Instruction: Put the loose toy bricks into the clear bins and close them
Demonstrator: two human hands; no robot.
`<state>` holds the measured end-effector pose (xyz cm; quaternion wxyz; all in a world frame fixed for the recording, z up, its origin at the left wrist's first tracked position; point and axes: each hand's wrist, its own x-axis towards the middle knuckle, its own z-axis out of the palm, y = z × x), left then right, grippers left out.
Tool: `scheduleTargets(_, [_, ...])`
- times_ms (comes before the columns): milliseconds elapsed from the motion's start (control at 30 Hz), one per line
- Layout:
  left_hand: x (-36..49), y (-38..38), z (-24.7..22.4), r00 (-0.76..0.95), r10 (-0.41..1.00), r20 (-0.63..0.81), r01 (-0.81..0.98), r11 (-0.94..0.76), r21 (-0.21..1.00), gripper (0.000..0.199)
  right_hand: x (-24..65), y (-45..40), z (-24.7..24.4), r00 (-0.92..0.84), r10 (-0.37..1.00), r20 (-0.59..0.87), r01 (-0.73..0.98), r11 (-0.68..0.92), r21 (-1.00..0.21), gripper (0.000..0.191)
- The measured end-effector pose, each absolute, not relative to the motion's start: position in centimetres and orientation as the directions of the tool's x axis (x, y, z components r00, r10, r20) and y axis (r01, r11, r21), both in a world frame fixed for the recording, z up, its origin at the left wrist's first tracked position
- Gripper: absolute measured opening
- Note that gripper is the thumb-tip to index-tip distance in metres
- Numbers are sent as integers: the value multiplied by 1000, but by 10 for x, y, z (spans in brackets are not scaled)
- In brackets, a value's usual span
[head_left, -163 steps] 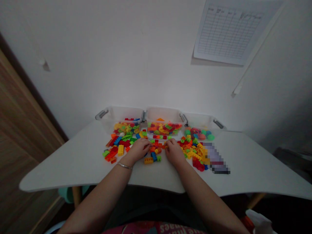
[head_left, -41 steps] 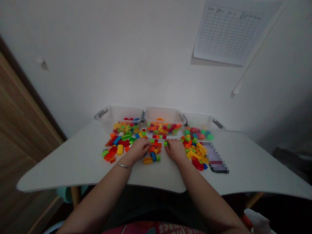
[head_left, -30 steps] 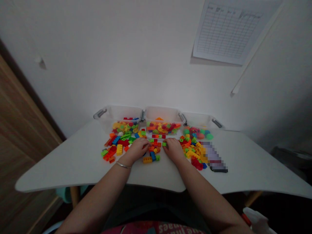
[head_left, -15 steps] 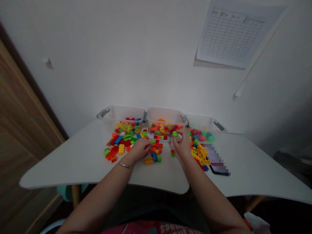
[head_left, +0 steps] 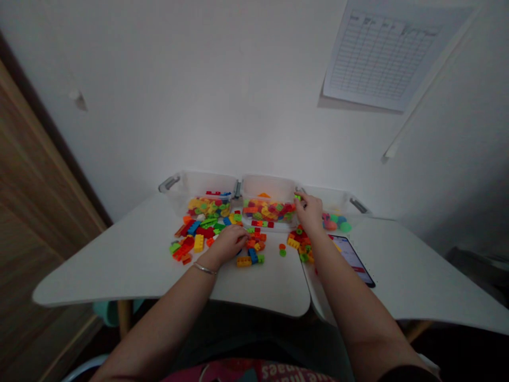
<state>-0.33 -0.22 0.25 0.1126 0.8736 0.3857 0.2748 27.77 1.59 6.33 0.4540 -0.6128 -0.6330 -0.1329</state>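
Note:
My right hand [head_left: 310, 211] is raised at the right end of the middle clear bin [head_left: 268, 185], its fingers pinched on a small light-green toy brick [head_left: 297, 197] that shows only in part. My left hand [head_left: 230, 240] rests low over the table, fingers curled together beside a cluster of orange bricks [head_left: 258, 237]; whatever they hold is hidden. In front of that cluster lie a yellow-orange brick [head_left: 244, 261] and a blue brick [head_left: 253, 255]. A small orange-and-green piece [head_left: 282, 249] sits apart, between my hands.
A left bin [head_left: 207, 183] and a right bin [head_left: 332, 197] flank the middle one, all holding colourful pieces. Loose bricks [head_left: 199, 243] spread left of my left hand, and more [head_left: 293, 241] lie beneath my right forearm. A phone [head_left: 353, 260] lies on the white table [head_left: 405, 270].
My right hand has moved up and to the right with the green brick, uncovering bricks and part of the table seam. My left hand stays about where it was.

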Motion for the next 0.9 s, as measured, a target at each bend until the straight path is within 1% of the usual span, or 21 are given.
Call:
scheduleTargets(100, [-3, -3, 3, 554, 738, 385, 619, -674, 403, 19, 276, 19, 57, 122, 662, 739, 933, 178, -313, 37])
scheduleTargets(200, [-3, -3, 3, 552, 737, 390, 617, -676, 403, 19, 276, 22, 53, 81, 667, 741, 948, 177, -264, 38])
scheduleTargets(333, [-3, -3, 3, 553, 729, 403, 607, -685, 403, 20, 277, 22, 49, 45, 673, 738, 952, 194, -236, 38])
scheduleTargets(433, [-3, -2, 2, 556, 734, 391, 611, -679, 406, 20, 278, 23, 49, 13, 679, 734, 949, 222, -222, 43])
scheduleTargets(500, [-3, -2, 2, 553, 738, 387, 612, -675, 412, 20, 280, 24, 49, 6, 682, 732, 937, 251, -242, 47])
scheduleTargets(633, [-4, -3, 2, 555, 733, 394, 605, -680, 413, 20, 282, 25, 51, 45, 672, 739, 862, 348, -368, 56])
scheduleTargets(733, [-4, -4, 3, 542, 734, 408, 613, -678, 406, 19, 276, 14, 52, 131, 603, 787, 802, 401, -442, 60])
scheduleTargets(833, [-3, -4, 3, 554, 725, 409, 611, -688, 390, 19, 258, -5, 51, 222, 516, 827, 786, 407, -465, 56])
scheduleTargets(900, [-3, -4, 3, 563, 718, 409, 612, -695, 377, 20, 242, -18, 47, 169, 542, 823, 791, 424, -441, 44])
